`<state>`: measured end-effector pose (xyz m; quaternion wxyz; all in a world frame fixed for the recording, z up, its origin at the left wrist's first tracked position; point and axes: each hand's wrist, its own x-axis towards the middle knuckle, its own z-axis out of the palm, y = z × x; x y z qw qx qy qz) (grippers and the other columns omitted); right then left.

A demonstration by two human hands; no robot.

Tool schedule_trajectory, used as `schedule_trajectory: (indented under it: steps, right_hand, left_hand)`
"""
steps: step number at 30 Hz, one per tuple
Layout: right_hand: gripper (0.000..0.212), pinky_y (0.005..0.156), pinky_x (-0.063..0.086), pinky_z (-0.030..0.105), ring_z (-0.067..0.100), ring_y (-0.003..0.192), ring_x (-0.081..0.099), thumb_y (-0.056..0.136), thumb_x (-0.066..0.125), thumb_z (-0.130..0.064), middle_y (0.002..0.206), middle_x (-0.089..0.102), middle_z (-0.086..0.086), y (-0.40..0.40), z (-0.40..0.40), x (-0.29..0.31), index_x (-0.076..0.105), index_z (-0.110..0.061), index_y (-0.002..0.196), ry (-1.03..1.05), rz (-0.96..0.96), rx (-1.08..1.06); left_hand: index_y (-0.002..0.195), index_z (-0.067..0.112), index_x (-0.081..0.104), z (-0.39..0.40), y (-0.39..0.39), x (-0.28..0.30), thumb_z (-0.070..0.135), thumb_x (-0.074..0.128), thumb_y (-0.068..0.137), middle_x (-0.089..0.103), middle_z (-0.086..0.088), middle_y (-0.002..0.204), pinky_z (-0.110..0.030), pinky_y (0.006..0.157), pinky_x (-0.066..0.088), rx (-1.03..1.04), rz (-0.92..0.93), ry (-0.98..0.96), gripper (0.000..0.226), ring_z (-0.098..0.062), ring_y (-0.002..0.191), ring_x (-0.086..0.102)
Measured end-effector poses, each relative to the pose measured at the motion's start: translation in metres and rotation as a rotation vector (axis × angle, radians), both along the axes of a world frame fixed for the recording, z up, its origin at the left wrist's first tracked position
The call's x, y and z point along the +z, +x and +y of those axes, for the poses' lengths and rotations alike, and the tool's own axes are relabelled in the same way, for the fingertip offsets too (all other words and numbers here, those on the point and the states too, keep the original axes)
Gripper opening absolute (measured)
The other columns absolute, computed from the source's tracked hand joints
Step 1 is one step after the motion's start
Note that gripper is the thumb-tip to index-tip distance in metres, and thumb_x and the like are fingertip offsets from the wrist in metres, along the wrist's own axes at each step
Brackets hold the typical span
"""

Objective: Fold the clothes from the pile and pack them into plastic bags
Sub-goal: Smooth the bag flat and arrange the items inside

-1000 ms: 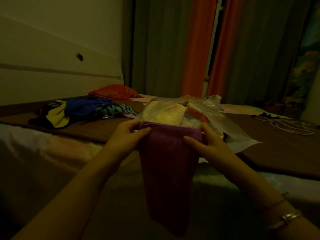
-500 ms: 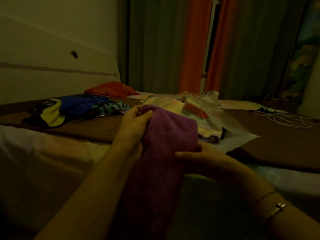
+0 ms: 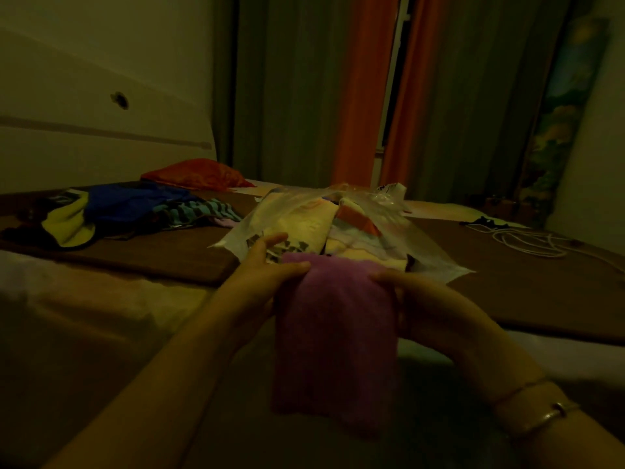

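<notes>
A folded purple cloth [image 3: 333,336] hangs in front of me, narrow and doubled over. My left hand [image 3: 260,272] pinches its upper left corner and my right hand [image 3: 419,299] grips its upper right edge. Just behind the cloth lies a clear plastic bag [image 3: 372,231] on the brown mat, filled with folded light-coloured clothes. The pile of unfolded clothes [image 3: 135,211], blue, yellow-green and striped, sits at the far left of the mat.
A red cushion or garment [image 3: 199,174] lies behind the pile near the wall. White cords [image 3: 527,242] are coiled on the mat [image 3: 169,252] at right. Orange and grey curtains hang at the back. The room is dim.
The purple cloth, first held wide by its top corners, was folded over and now hangs as a narrower strip. Both hands have come lower and closer to the bag's near edge.
</notes>
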<state>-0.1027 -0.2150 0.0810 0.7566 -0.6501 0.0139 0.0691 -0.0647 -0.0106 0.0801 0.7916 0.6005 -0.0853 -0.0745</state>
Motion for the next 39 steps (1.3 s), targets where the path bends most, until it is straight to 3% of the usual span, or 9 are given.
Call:
schedule_trajectory:
  steps: [5,9,12,16,20,24,29,35,39]
  right_hand:
    - [0.064,0.058,0.051,0.032,0.022,0.092,0.062,0.081,0.07,-0.018,0.119,0.058,0.011,0.007,0.016,-0.005,0.041,-0.013,0.139,-0.087,-0.016,-0.224]
    - [0.084,0.055,0.056,0.029,0.022,0.094,0.059,0.07,0.074,-0.012,0.124,0.044,0.003,0.001,0.015,0.008,0.032,-0.027,0.142,-0.187,-0.128,-0.097]
    - [0.069,0.06,0.056,0.018,0.015,0.091,0.058,0.075,0.07,0.005,0.112,0.046,-0.002,-0.004,0.026,0.009,0.04,-0.021,0.131,-0.534,-0.137,0.117]
    - [0.039,0.074,0.056,0.025,0.012,0.089,0.059,0.079,0.065,0.004,0.099,0.052,-0.005,0.005,0.03,0.0,0.05,-0.022,0.103,-0.92,-0.305,-0.036]
    - [0.028,0.064,0.052,0.017,0.008,0.085,0.06,0.076,0.074,-0.011,0.097,0.06,-0.002,0.009,0.02,0.007,0.057,-0.025,0.093,-0.551,-0.47,-0.206]
    - [0.059,0.08,0.057,0.034,0.019,0.096,0.069,0.062,0.076,-0.031,0.11,0.068,0.004,0.021,0.027,-0.001,0.057,-0.02,0.116,-0.21,-0.324,-0.064]
    - [0.029,0.067,0.052,0.017,0.012,0.09,0.066,0.085,0.064,-0.005,0.1,0.066,-0.001,0.037,0.042,-0.007,0.057,-0.018,0.109,-0.433,-0.467,-0.201]
    - [0.03,0.066,0.041,0.001,-0.002,0.082,0.056,0.089,0.049,0.003,0.093,0.058,-0.009,0.087,0.059,0.009,0.057,-0.016,0.11,-0.84,-0.904,-0.466]
    - [0.031,0.087,0.046,0.032,0.024,0.106,0.053,0.089,0.051,-0.006,0.115,0.06,0.005,0.142,0.071,-0.004,0.058,-0.013,0.118,-1.37,-0.972,-0.363]
  left_hand:
    - [0.107,0.019,0.068,0.008,-0.007,0.002,0.0,0.06,0.088,0.066,-0.004,0.105,-0.019,0.061,0.055,0.082,-0.219,0.262,0.028,-0.015,0.091,0.065]
    - [0.117,0.016,0.06,0.011,-0.004,0.007,-0.006,0.067,0.079,0.059,-0.006,0.114,-0.029,0.081,0.055,-0.007,-0.173,0.324,0.044,-0.02,0.102,0.06]
    - [0.129,0.019,0.049,0.012,-0.004,0.005,0.001,0.08,0.068,0.051,0.0,0.119,-0.02,0.075,0.052,-0.037,-0.264,0.639,0.071,-0.015,0.105,0.054]
    - [0.104,0.02,0.061,0.014,-0.003,0.001,0.013,0.08,0.071,0.063,0.001,0.1,-0.025,0.074,0.056,0.056,-0.473,0.892,0.039,-0.013,0.091,0.062]
    - [0.096,0.015,0.071,0.026,-0.002,0.009,0.017,0.07,0.084,0.068,0.004,0.084,-0.015,0.063,0.053,0.032,-0.496,0.692,0.013,-0.001,0.072,0.065]
    - [0.09,0.022,0.071,0.028,0.0,0.006,0.031,0.067,0.085,0.075,0.008,0.082,-0.024,0.078,0.055,-0.012,-0.288,0.329,0.011,-0.005,0.081,0.07]
    - [0.092,0.016,0.071,0.026,0.019,-0.006,0.029,0.069,0.084,0.073,-0.001,0.087,-0.026,0.074,0.057,0.135,-0.288,0.271,0.015,-0.012,0.083,0.068]
    - [0.111,0.017,0.058,0.036,0.055,-0.025,0.041,0.068,0.082,0.044,-0.01,0.128,-0.045,0.098,0.041,0.818,-0.439,0.776,0.038,-0.03,0.121,0.039]
    - [0.099,0.018,0.039,0.043,0.074,-0.03,0.024,0.073,0.078,0.047,-0.007,0.117,-0.04,0.089,0.043,0.891,-0.4,0.675,0.041,-0.027,0.108,0.046]
